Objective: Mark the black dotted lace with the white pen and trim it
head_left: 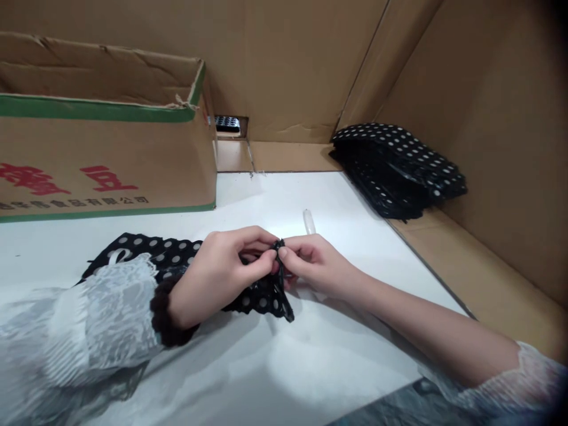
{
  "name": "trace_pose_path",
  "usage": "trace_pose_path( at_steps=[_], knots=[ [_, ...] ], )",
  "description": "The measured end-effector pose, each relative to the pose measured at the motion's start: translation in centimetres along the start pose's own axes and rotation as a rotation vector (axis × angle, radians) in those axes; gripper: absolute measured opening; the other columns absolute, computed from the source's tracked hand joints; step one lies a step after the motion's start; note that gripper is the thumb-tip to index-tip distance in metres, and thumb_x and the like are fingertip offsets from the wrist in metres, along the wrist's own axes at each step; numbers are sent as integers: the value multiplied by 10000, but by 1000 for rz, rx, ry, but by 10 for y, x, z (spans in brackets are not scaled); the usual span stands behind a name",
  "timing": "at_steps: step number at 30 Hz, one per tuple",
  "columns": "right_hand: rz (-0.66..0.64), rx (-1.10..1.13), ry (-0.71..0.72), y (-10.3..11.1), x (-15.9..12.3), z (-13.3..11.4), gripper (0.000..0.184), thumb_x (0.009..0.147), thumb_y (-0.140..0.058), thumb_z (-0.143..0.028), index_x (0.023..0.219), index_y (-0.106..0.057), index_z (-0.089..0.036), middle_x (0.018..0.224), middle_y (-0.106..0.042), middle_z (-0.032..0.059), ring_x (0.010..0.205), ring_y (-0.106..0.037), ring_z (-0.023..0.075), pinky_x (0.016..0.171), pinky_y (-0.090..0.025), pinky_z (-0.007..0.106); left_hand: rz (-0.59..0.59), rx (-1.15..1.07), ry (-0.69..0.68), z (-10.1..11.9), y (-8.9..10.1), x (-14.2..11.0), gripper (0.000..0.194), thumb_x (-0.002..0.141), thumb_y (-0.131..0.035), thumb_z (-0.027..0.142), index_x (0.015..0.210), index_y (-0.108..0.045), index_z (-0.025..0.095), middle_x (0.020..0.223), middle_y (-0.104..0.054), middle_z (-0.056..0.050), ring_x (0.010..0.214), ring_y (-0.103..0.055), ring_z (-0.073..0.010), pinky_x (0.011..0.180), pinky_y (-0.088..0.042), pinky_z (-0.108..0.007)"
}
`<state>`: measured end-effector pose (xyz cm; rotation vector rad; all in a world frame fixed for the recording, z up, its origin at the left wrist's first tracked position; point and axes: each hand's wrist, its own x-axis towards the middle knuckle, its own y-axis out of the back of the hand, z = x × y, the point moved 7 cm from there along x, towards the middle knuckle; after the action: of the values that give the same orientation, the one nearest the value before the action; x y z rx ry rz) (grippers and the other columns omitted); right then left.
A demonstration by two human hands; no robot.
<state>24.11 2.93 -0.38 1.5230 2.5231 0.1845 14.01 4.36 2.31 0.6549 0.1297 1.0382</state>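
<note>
A black plastic bag with white dots (261, 299) lies across the white table, its right end raised and bunched up. My left hand (228, 269) pinches that gathered edge between thumb and fingers. Close against it, my right hand (317, 263) grips the same edge, with thumb and forefinger pressed together. The fingertips of both hands nearly touch there. My left forearm and sleeve cover part of the bag. Just beyond my right hand a small clear tube-like piece (309, 220) rests on the table; its near end is hidden.
At the back left stands an open cardboard box (106, 142) with green edges and red characters. A stack of black dotted bags (399, 168) leans by the cardboard wall (501, 118) on the right. Through a cutout in the back wall shows a dark dotted object (227, 123).
</note>
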Motion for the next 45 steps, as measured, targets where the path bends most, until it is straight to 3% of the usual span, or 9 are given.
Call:
trace_pose_path(
  at_steps=[5, 10, 17, 22, 27, 32, 39, 41, 45],
  knots=[
    [22, -118, 79, 1, -2, -5, 235, 825, -398, -213, 633, -504, -127, 568, -504, -16, 550, -478, 64, 529, -397, 201, -32, -105, 82, -2, -3, -1, 103, 747, -526, 175, 815, -603, 177, 695, -680, 36, 629, -617, -84, 557, -481, -127],
    [-41, -90, 107, -2, -5, -10, 242, 836, -405, -239, 664, -527, -120, 594, -511, -12, 542, -456, 53, 509, -381, 191, -28, -110, 27, -1, 1, -2, 107, 750, -550, 237, 819, -602, 173, 730, -684, 10, 638, -616, -97, 586, -499, -160],
    [-95, -67, 101, -6, -7, -4, 245, 836, -399, -217, 671, -540, -104, 595, -488, -4, 554, -432, 57, 517, -367, 202, -160, -119, -17, -2, -5, 1, 125, 777, -504, 256, 803, -604, 187, 697, -671, 16, 626, -614, -103, 556, -494, -169],
    [-109, 14, 108, -6, -6, -4, 221, 818, -441, -229, 657, -534, -110, 589, -489, -12, 538, -418, 50, 502, -358, 197, 2, 88, -88, 3, 5, 0, 93, 730, -514, 210, 731, -601, 177, 634, -642, 37, 540, -556, -68, 516, -456, -140],
    [32, 43, 85, 14, -4, -4, 278, 813, -435, -245, 570, -507, -131, 544, -537, -15, 511, -479, 56, 511, -391, 202, 297, 148, -31, -5, 34, 6, 125, 742, -508, 243, 790, -598, 171, 652, -634, 21, 577, -581, -85, 544, -466, -160],
    [55, -25, 73, 24, -2, -4, 294, 842, -410, -318, 731, -594, -117, 637, -627, 38, 581, -550, 85, 586, -433, 228, 468, 147, 25, -15, 58, 12, 126, 768, -485, 258, 797, -578, 177, 623, -606, 15, 561, -565, -99, 538, -464, -193],
    [-5, 5, -9, 12, 4, 8, 525, 790, -321, -604, 852, -525, -124, 680, -583, 49, 565, -547, 95, 458, -394, 196, 293, 350, -160, -5, 30, 5, 186, 805, -459, 234, 961, -554, 196, 833, -629, -4, 689, -571, -106, 614, -446, -195],
    [-23, 5, 1, 8, 5, 7, 505, 768, -368, -607, 851, -505, -128, 684, -561, 35, 569, -537, 90, 458, -390, 192, 280, 483, -265, 2, 20, 1, 206, 820, -417, 186, 987, -538, 180, 837, -614, -17, 706, -560, -111, 650, -434, -207],
    [-65, 11, -39, 0, 6, 5, 364, 770, -492, -484, 823, -499, -124, 644, -518, 4, 557, -501, 76, 483, -393, 195, 74, 595, -478, 12, -6, -5, 226, 854, -339, 155, 1012, -500, 137, 790, -557, -53, 735, -517, -148, 659, -418, -257]
  ],
)
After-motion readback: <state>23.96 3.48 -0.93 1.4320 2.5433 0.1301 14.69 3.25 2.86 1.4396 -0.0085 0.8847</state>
